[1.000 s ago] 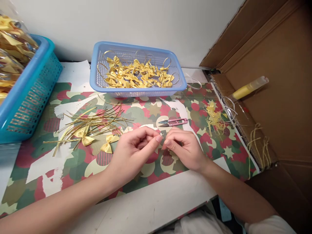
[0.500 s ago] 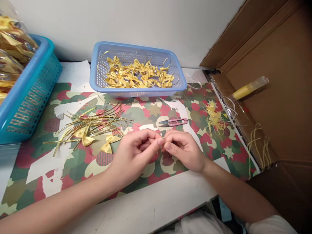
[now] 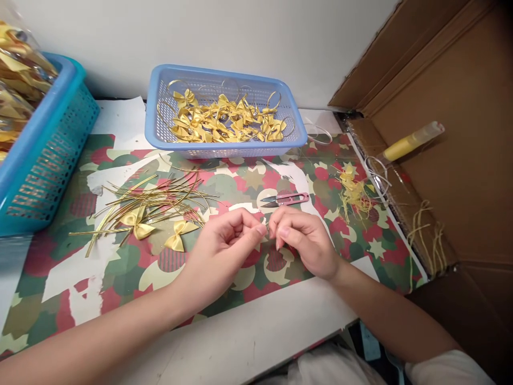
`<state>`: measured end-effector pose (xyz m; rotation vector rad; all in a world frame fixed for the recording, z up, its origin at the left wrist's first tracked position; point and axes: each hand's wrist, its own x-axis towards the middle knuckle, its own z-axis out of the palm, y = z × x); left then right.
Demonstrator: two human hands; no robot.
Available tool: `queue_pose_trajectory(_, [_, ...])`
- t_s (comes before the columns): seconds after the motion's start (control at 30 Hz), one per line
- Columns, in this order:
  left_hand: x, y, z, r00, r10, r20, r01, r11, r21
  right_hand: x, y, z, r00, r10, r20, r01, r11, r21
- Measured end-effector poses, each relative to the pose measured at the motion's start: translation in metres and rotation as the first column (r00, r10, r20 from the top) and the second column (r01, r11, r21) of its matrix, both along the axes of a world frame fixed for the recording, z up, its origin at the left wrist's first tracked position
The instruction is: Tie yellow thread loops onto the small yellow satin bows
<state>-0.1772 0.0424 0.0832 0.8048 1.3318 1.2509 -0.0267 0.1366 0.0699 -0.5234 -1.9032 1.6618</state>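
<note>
Tiny piece is what both hands pinch, right where their fingertips meet, just above the counter. It is too small to see well. It may be a thin gold wire or a little bead.

The left hand is curled almost shut, with thumb and first finger squeezed on the piece. The right hand pinches it from the other side. A second ago the right hand lay lower, with its fingers tucked in. Now it has lifted a bit and its fingers hang loose. The left hand has hardly moved. So I think the fiddly finger work on the piece is still going on.

Just past the right hand lie pink snips, untouched. Beyond the left hand is a pile of gold strips, and two loose bows lie close to it.

Farther back from both hands sits a light blue basket. It holds many yellow bows with gold loops. Far out past the left hand is a teal basket with bags of more yellow bows. Out past the right hand a cardboard box lies open, with a yellow tube and some yellow threads in it. Yellow scraps lie between that box and the right hand.
</note>
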Motion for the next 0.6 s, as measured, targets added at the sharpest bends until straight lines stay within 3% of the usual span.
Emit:
queue_pose_trajectory(0.23, [0.0013,-0.0008,0.0042,1.000,-0.017,-0.025,0.017,1.000,-0.020,-0.0007,-0.0017,0.0013,0.998,0.013,0.061,-0.010,0.999,-0.045])
queue_pose_trajectory(0.6, [0.0022,0.0012,0.0064,0.999,-0.027,-0.046,0.026,0.999,-0.027,-0.0003,-0.0032,-0.0017,0.999,-0.011,0.040,0.009,0.999,0.037])
